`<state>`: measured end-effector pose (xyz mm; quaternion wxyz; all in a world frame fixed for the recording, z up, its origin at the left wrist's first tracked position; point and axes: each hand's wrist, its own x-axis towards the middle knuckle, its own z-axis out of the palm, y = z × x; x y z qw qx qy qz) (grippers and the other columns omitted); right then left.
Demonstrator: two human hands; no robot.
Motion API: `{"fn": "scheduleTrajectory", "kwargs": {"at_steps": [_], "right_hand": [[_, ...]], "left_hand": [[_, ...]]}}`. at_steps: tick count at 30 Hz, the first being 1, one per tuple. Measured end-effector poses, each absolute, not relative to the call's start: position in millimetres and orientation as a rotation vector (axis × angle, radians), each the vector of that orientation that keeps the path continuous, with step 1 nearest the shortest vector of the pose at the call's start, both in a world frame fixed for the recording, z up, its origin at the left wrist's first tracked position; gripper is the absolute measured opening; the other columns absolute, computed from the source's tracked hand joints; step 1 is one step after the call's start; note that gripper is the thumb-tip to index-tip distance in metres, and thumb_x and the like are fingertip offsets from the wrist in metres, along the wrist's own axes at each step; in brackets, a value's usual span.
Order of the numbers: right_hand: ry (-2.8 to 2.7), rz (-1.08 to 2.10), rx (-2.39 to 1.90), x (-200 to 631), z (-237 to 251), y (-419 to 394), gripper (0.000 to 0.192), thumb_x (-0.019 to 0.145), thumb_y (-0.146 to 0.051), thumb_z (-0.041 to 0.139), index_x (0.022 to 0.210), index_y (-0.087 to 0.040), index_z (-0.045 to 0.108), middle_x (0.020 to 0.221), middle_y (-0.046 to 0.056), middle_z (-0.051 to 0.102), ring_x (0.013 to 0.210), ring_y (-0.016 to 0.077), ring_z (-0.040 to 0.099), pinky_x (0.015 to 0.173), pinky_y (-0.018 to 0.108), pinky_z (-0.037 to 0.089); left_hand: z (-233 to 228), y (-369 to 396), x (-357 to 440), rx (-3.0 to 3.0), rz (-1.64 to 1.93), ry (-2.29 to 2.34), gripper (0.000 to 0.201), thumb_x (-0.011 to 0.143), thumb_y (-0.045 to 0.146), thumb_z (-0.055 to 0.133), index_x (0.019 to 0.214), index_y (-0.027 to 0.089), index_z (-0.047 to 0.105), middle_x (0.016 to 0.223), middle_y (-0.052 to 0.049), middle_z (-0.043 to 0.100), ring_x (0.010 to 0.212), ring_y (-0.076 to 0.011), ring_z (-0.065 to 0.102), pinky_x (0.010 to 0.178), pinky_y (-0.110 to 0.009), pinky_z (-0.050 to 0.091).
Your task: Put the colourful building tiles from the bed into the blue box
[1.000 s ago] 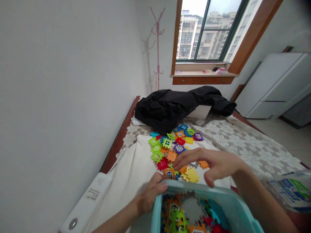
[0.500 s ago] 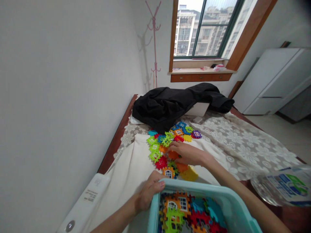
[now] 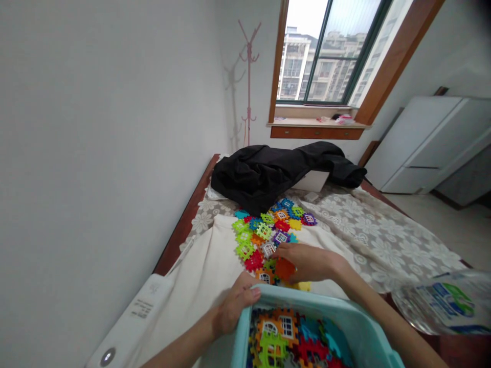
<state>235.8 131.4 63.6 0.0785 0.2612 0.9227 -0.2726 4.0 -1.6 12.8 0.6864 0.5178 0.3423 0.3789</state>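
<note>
white walls (image 3: 107, 128) | daylit window (image 3: 326, 56) | pink coat stand (image 3: 248, 87) | white cabinet (image 3: 429, 143) | lace-covered table (image 3: 383, 240)

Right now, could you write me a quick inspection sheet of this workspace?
Surface: bed under a lace cover, white cloth on top.
Job's things: colourful toy tiles scattered on the cloth; more inside the teal bin.
Clutter: black jacket, white device, plastic bottle.
Hands: left hand grips the bin's rim; right hand closes on an orange tile.
Cables: nothing seen.
Surroundings: window, pink coat stand, white cabinet.
</note>
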Motion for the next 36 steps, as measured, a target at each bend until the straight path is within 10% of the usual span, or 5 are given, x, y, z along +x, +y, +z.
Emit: {"fn": "scheduleTrajectory", "kwargs": {"at_steps": [15, 24, 31, 36], "right_hand": [[2.988, -1.070, 0.968, 249.6, 58.2, 178.9, 0.021, 0.091, -0.012, 0.062, 0.110, -0.019, 0.068, 0.111, 0.009, 0.072, 0.101, 0.0237, 0.066, 0.090, 0.034, 0.052], [2.650, -2.360, 0.590, 268.5, 106.4, 150.6, 0.052, 0.089, -0.036, 0.082, 0.133, -0.025, 0.058, 0.114, 0.005, 0.069, 0.097, 0.0165, 0.070, 0.083, 0.029, 0.059], [2.961, -1.486, 0.859, 275.4, 112.4, 156.4, 0.047, 0.097, -0.045, 0.069, 0.139, -0.025, 0.062, 0.133, 0.011, 0.068, 0.118, 0.0253, 0.066, 0.101, 0.040, 0.054], [2.725, -0.855, 1.049, 263.9, 56.0, 178.2, 0.097, 0.072, -0.031, 0.089, 0.158, -0.026, 0.044, 0.162, 0.015, 0.042, 0.146, 0.0363, 0.045, 0.120, 0.046, 0.039]], "left_hand": [[28.5, 0.0, 6.1, 1.192, 0.827, 0.748, 0.056, 0.086, 0.067, 0.056, 0.059, 0.017, 0.053, 0.056, 0.004, 0.036, 0.054, -0.0111, 0.029, 0.053, -0.027, 0.023], [-4.0, -6.3, -3.8, 1.085, 0.899, 0.971, 0.051, 0.084, 0.066, 0.062, 0.086, 0.016, 0.073, 0.070, -0.003, 0.062, 0.069, -0.0191, 0.051, 0.065, -0.030, 0.041], [7.9, -0.2, -1.9, 1.151, 0.842, 0.918, 0.058, 0.084, 0.069, 0.058, 0.072, 0.014, 0.071, 0.063, -0.002, 0.058, 0.064, -0.0177, 0.047, 0.064, -0.030, 0.040], [12.4, 1.1, -2.4, 1.209, 0.805, 0.869, 0.062, 0.087, 0.070, 0.053, 0.068, 0.014, 0.069, 0.060, -0.001, 0.053, 0.061, -0.0152, 0.040, 0.058, -0.028, 0.031]]}}
